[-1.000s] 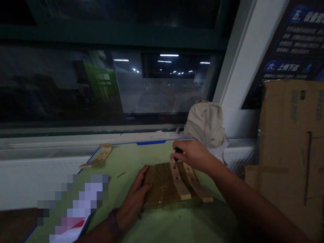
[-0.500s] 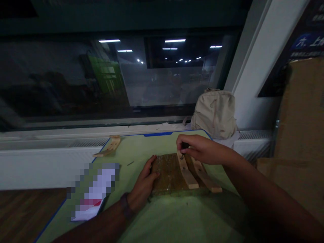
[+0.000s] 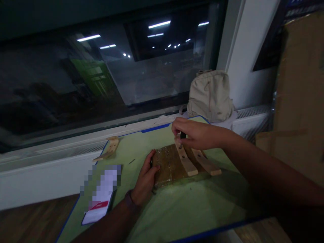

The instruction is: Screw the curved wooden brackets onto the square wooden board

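My left hand (image 3: 146,173) grips the left end of a brown wooden board (image 3: 165,165), thumb on top and fingers along its edge. Shiny, clear film or tape runs across the board. Two pale, curved wooden strips with holes lie over its right part: a nearer-left strip (image 3: 186,162) and a right strip (image 3: 207,162). Above the far end of the left strip, my right hand (image 3: 188,132) is closed round a small black tool (image 3: 182,135). A metal part shows below it at a hole in the strip; the tool's exact kind is mostly hidden by my fingers.
Another curved wooden piece (image 3: 111,148) lies at the table's far left corner. A phone (image 3: 97,212) with a lit screen and a thin dark rod (image 3: 132,161) rest on the green tabletop (image 3: 167,212). A beige backpack (image 3: 210,96) stands behind; cardboard (image 3: 298,101) rises at right.
The view has tilted and shifted, and more of the table's near edge shows. My right hand has turned slightly at the same strip, showing more of the black tool. My left hand keeps its hold.
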`<state>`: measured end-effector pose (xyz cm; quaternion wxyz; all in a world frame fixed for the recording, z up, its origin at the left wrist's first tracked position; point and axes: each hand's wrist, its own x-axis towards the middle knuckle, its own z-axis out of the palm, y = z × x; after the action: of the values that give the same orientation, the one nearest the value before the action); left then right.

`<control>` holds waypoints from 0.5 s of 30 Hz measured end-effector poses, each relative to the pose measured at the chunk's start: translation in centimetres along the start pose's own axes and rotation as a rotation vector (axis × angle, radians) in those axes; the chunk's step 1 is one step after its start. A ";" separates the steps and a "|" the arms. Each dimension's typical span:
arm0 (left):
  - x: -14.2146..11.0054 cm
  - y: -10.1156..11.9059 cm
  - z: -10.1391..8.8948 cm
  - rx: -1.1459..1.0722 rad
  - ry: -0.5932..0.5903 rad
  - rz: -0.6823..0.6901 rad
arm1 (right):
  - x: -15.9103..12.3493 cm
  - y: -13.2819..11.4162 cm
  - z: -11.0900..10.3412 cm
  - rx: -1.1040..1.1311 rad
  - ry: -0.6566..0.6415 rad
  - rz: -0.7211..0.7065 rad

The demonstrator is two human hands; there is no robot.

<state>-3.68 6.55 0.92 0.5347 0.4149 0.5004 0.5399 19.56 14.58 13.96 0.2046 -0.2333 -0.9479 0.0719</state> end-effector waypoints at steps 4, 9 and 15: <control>0.0 -0.1 -0.1 -0.008 0.020 -0.024 | 0.1 0.5 -0.6 0.184 -0.118 0.015; -0.1 0.0 -0.2 0.001 0.037 -0.044 | 1.2 0.1 0.0 -0.166 0.001 0.284; 0.0 0.2 -0.2 0.008 0.053 -0.046 | 0.8 -0.6 0.4 -0.165 0.048 0.200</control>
<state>-3.94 6.53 1.12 0.5317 0.3913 0.5259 0.5363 18.53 14.37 14.05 0.1991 -0.3442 -0.9175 0.0081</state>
